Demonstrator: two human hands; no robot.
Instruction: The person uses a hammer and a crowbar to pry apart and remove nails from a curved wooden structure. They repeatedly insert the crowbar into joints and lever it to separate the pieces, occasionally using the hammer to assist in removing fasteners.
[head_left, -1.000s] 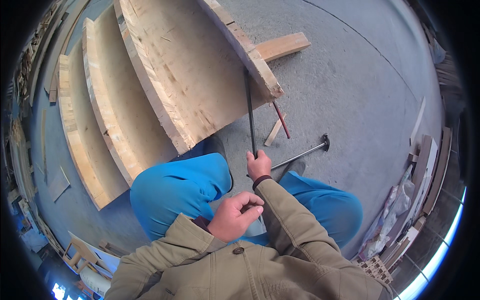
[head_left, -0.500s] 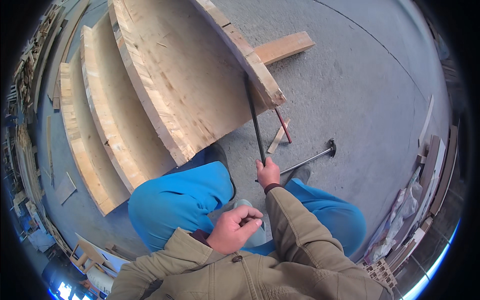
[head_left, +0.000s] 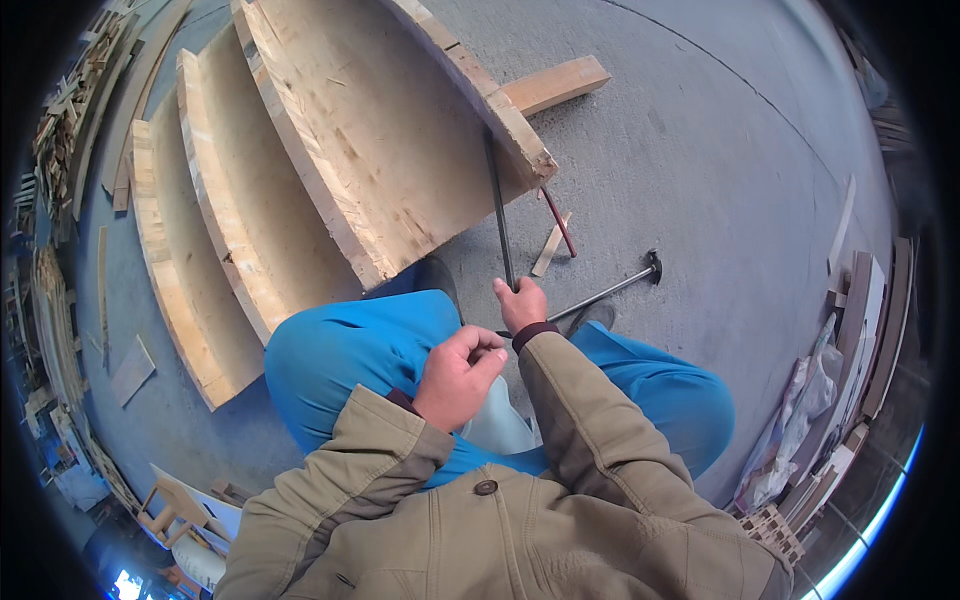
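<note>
My right hand (head_left: 522, 306) is wrapped round the lower end of a long dark metal bar, which looks like a pry bar (head_left: 501, 215). The bar's far end rests inside a large curved wooden frame (head_left: 375, 140), against its right rib. In front of my body, my left hand (head_left: 458, 380) is closed with fingers curled toward the thumb; anything inside it is hidden. A hammer (head_left: 612, 291) lies on the floor just beyond my right hand. A dark red rod (head_left: 559, 224) sticks out from beneath the frame's near right corner, beside a thin wood strip (head_left: 550, 248).
A wooden block (head_left: 556, 86) juts out from under the frame's right side. Stacked boards and crumpled plastic sheeting (head_left: 795, 420) lie along the right. Scrap wood (head_left: 75, 150) is heaped at the far left. My blue-trousered knees are on either side of my hands.
My right hand and the near end of the bar have shifted slightly up and left in view. My left hand has moved a little left and up, still curled.
</note>
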